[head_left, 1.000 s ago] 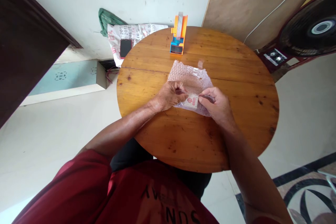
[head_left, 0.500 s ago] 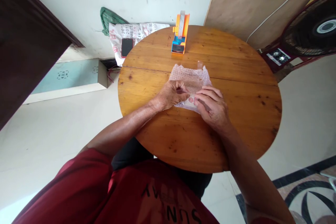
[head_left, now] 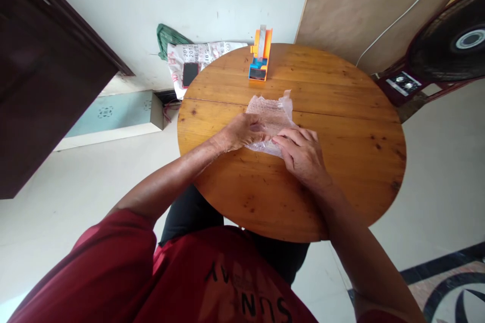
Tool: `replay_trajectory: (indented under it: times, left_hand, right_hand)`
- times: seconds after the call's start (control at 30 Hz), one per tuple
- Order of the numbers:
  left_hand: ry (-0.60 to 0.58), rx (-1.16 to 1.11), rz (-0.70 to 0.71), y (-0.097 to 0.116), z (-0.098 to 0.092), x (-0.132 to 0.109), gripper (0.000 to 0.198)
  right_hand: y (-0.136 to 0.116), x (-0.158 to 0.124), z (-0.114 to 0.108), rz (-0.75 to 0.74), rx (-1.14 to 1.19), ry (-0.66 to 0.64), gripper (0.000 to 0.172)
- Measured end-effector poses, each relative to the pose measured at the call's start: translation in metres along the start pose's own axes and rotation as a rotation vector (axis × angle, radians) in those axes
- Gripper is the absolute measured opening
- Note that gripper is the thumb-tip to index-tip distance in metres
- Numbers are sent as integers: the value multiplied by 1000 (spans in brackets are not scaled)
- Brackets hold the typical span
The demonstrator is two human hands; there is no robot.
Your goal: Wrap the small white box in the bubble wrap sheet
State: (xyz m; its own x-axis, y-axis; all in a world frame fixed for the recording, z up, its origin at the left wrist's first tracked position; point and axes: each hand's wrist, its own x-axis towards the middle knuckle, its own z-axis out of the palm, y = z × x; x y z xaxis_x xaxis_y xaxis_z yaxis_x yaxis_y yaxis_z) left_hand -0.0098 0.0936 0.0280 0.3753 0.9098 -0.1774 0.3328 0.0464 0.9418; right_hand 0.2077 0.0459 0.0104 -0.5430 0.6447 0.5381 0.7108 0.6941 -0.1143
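A sheet of clear bubble wrap (head_left: 272, 111) lies near the middle of the round wooden table (head_left: 341, 121), its far edge lifted. My left hand (head_left: 244, 131) rests on the sheet's near left part with its fingers curled, pinching the wrap. My right hand (head_left: 301, 154) lies over the sheet's near right edge, fingers together and pressed flat on it. The small pink-and-white item seen earlier is hidden under my hands and the wrap.
An orange and blue tape dispenser (head_left: 259, 58) stands at the table's far edge. Behind the table lie a printed white sack (head_left: 200, 53), a dark phone (head_left: 189, 74) and a green bag (head_left: 168, 38). A black fan (head_left: 450, 40) stands at the right.
My right hand slid left over the small pink-and-white item and flattened onto the wrap, covering it. The sheet's far edge has folded nearer. My left hand stayed put.
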Motion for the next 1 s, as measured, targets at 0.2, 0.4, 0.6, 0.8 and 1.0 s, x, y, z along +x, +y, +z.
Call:
replay_trajectory:
  times: [0.2,0.4,0.6,0.8,1.0]
  left_hand:
    - [-26,-11,-150,-3,-15,-9,26]
    - [133,190,-138,4,-15,-12,25]
    - [263,31,-378,3,-24,-31,34]
    - [218,-6,-509,16,-14,-35,43]
    - [175,32,-469,19,-4,-28,45]
  right_hand:
    - [-1,-1,-1,13,7,-36,21]
    - [-4,-1,-1,44,7,-65,24]
    - [-4,0,0,44,-13,-59,25]
    - [-2,-1,3,26,-11,-29,25]
    - [-2,-2,4,15,-38,-13,22]
